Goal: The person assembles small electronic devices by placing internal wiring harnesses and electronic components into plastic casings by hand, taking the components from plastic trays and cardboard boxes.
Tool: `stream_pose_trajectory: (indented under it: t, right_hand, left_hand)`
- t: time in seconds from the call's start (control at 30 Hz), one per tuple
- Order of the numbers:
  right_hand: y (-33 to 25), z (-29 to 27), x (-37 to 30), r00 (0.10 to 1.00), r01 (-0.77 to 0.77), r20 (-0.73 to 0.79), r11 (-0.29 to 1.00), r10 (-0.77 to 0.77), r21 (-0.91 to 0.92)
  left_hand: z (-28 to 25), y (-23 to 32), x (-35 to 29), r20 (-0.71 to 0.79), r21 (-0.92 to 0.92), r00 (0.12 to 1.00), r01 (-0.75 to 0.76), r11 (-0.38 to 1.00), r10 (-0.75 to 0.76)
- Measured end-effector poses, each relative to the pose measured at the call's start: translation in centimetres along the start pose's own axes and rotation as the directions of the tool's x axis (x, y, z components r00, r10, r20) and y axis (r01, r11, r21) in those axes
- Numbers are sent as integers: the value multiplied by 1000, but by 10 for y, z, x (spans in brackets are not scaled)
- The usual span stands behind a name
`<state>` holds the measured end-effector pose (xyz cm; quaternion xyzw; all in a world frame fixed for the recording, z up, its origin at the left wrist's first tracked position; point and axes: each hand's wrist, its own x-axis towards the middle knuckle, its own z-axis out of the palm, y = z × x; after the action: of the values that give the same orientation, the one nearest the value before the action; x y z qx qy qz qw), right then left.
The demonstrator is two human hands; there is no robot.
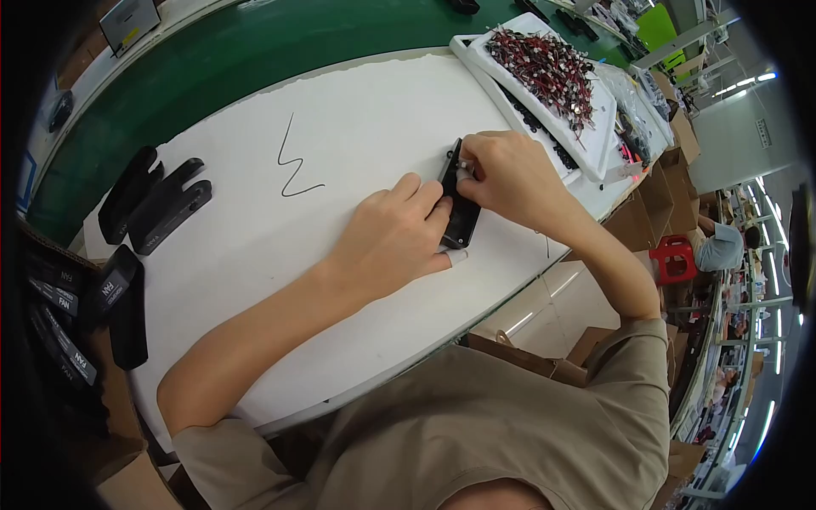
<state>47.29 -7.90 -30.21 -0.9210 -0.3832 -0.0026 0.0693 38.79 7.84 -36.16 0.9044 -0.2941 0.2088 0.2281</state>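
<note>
On the white work surface lies a narrow black plastic housing, slanted, with small screw holes near its ends. My left hand holds it from the left side, fingers bent over its edge and the thumb by its near end. A pale covering is wrapped round that thumb's tip. Over the far half of the housing my right hand is closed in a pinch. A small whitish bit shows by its fingertips, but its kind is too hidden to make out.
White foam trays at the back right hold a heap of small parts with red and black wires and black pieces. Several black casings lie at the left, beside a carton of more casings. A red stool stands right.
</note>
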Motion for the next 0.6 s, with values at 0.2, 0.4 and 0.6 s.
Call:
stream_pose_trajectory:
  t: [0.2, 0.4, 0.6]
  right_hand:
    - [27, -4, -3, 992, 125, -11, 959, -126, 256]
    - [18, -8, -6, 997, -1, 76, 977, -15, 212]
    - [4, -4, -4, 981, 170, -77, 981, -178, -96]
  left_hand:
    - [-1, 1, -1, -8, 7, 1000, 7, 1000, -7]
    - [5, -1, -2, 20, 33, 998, -57, 998, 56]
    - [5, -6, -2, 72, -124, 990, -116, 985, 125]
